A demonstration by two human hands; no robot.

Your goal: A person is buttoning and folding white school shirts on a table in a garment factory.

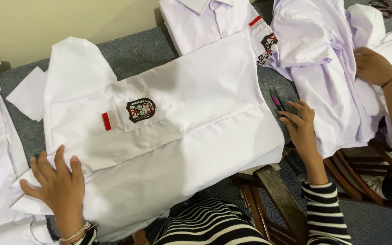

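Smoothing step: left hand (60,183) spread flat, pressing shirt (169,118) at near-left collar. Right hand (301,124) open, reaching for snips (276,100) just right of shirt. Next calls for pinching snips.

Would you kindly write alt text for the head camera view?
A white shirt lies flat on a grey surface; the left hand presses its collar end while the right hand reaches toward small scissors.
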